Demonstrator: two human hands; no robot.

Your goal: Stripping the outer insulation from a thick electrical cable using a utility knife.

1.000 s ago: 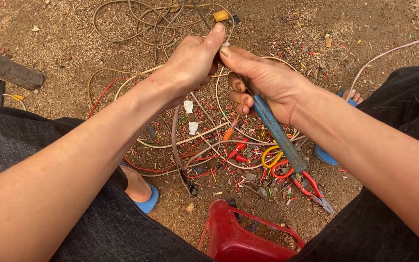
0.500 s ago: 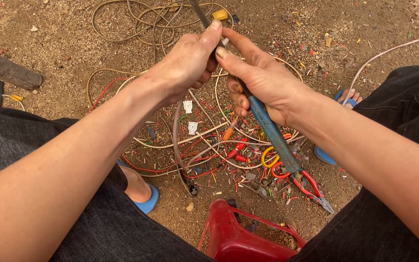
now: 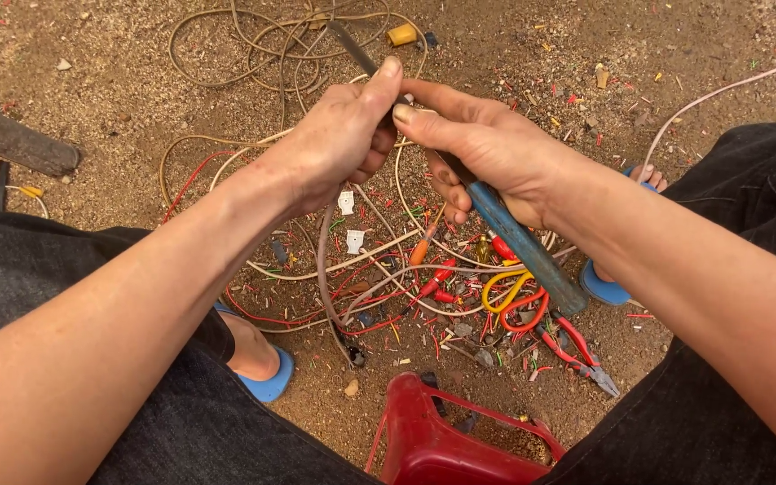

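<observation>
My left hand [image 3: 345,135] is closed around a beige cable [image 3: 323,260] that hangs down from the fist to the ground. My right hand [image 3: 478,148] grips a tool with a blue handle [image 3: 524,244]; its thin metal blade [image 3: 352,47] sticks out beyond my fingers, up and to the left. Both thumbs meet at the cable, near the blade. Beneath my hands lies a tangle of beige, red and yellow wires [image 3: 388,269] on bare dirt.
Red-handled pliers [image 3: 581,355] and yellow-and-red scissors [image 3: 514,296] lie among the wire scraps. A red plastic stool [image 3: 442,440] stands between my knees. My feet wear blue sandals [image 3: 271,382]. More coiled cable [image 3: 262,45] and a grey plank [image 3: 11,144] lie farther off.
Both hands have stayed together and shifted slightly upward in view; the blade now shows more clearly above my fingers. The grips have not changed.
</observation>
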